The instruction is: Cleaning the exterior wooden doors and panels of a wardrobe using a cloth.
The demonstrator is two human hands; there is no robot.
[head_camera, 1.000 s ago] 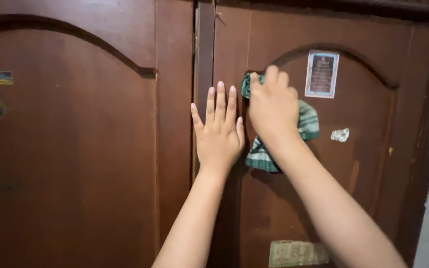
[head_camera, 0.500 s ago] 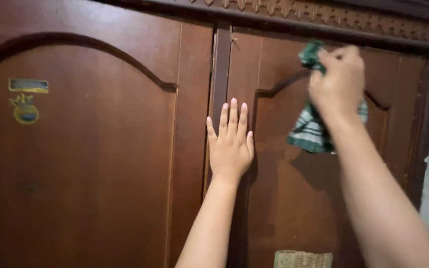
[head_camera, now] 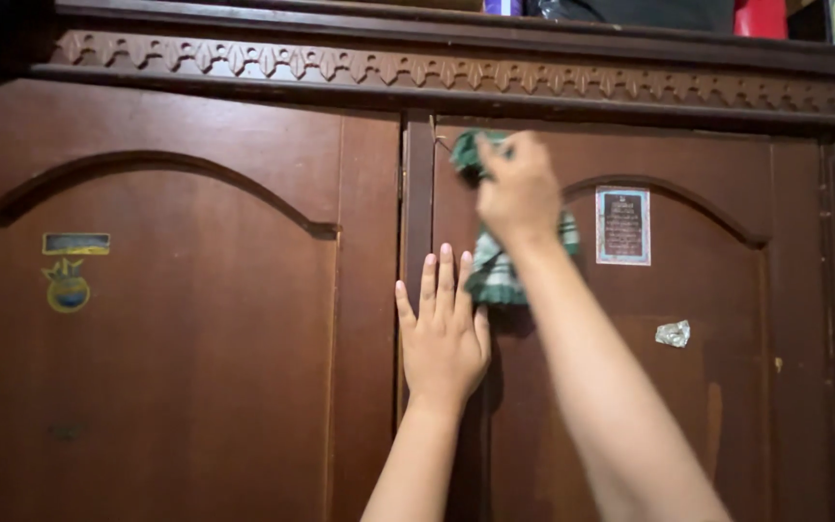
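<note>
A dark brown wooden wardrobe with two arched doors fills the view. My left hand lies flat, fingers together, against the centre post between the doors. My right hand is raised and grips a green and white checked cloth, pressing it on the upper part of the right door. The cloth hangs down below my fist.
A rectangular sticker and a small scrap of torn paper are stuck on the right door. The left door carries two small stickers. A carved cornice runs along the top, with several items stored above it.
My right hand has swept the cloth from the door's upper right back toward the centre post. My left hand has stayed flat on the post. The view has tilted upward.
</note>
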